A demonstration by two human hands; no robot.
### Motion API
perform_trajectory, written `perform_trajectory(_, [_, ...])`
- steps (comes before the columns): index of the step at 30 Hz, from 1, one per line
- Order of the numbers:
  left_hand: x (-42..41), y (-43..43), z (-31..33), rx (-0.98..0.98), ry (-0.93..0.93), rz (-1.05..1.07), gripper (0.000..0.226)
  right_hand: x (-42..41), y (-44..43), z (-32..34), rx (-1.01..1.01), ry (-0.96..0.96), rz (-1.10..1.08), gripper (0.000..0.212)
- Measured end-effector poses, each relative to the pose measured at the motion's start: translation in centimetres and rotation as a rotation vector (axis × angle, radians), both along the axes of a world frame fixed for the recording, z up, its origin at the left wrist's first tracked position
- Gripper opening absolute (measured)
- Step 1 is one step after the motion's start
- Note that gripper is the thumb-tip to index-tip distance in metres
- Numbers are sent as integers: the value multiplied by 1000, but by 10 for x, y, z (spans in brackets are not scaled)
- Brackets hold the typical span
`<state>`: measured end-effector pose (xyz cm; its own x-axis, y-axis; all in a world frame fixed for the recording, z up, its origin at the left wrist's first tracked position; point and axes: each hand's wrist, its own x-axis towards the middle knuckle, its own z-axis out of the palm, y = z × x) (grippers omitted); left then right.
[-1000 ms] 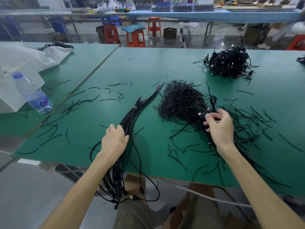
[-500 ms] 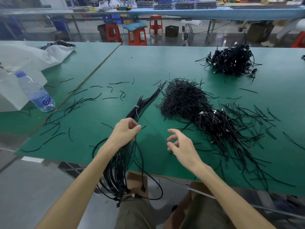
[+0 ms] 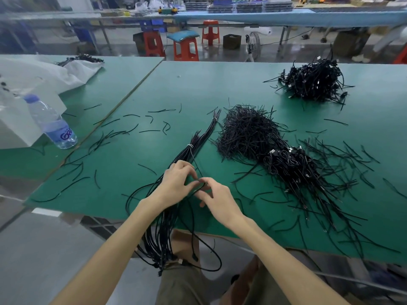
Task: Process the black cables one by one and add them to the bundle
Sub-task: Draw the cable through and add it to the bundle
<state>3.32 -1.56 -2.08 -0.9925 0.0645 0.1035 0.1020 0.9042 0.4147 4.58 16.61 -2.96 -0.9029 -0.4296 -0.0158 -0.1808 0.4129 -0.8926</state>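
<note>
L hand fingers pinch cable over bundle; R hand fingers curled alongside, hold unclear.

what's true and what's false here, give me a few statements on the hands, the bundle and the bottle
1. The left hand and right hand meet over the bundle, both pinching a black cable. True.
2. A white tie binds the bundle. True.
3. The water bottle lies on its side beside the right hand. False: it stands on the left table, far from both hands.
4. The whole bundle rests on the table. False: its near end hangs over the table's front edge, towards the person's lap.
</note>
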Motion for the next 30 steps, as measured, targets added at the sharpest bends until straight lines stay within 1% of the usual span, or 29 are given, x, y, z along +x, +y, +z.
perform_trajectory(2, [-7, -6, -10, -79, -16, 62, 49, 1, -4, -3, -5, 0, -38, 6])
perform_trajectory(3, [-12, -10, -15, -132, -56, 70, 62, 1, -5, -5, 5, 20, -61, 10])
perform_trajectory(4, [-16, -13, -20, -186, -106, 69, 69, 1, -7, -9, 12, 42, -80, 16])
perform_trajectory(5, [-21, -17, -25, -229, -146, 66, 70, 1, -7, -12, 9, 53, -98, 21])
perform_trajectory(7, [-29, -21, -32, -270, -161, 57, 65, 0, -8, -17, -60, 39, -149, 28])
perform_trajectory(9, [-37, -23, -36, -263, -139, 53, 59, -3, -7, -21, -167, -13, -239, 31])
perform_trajectory(12, [-45, -25, -40, -273, -102, 50, 57, -8, -5, -23, -250, -49, -299, 32])
perform_trajectory(15, [-57, -28, -41, -258, -80, 53, 56, -7, -7, -24, -269, -29, -292, 33])
perform_trajectory(19, [-72, -29, -41, -247, -36, 72, 56, -3, -7, -24, -297, 83, -297, 33])
perform_trajectory(23, [-92, -33, -42, -219, -23, 110, 59, 2, -7, -23, -299, 159, -248, 28])
perform_trajectory(30, [-129, -37, -42, -173, 12, 128, 63, -4, -11, -30, -201, 129, -247, 27])
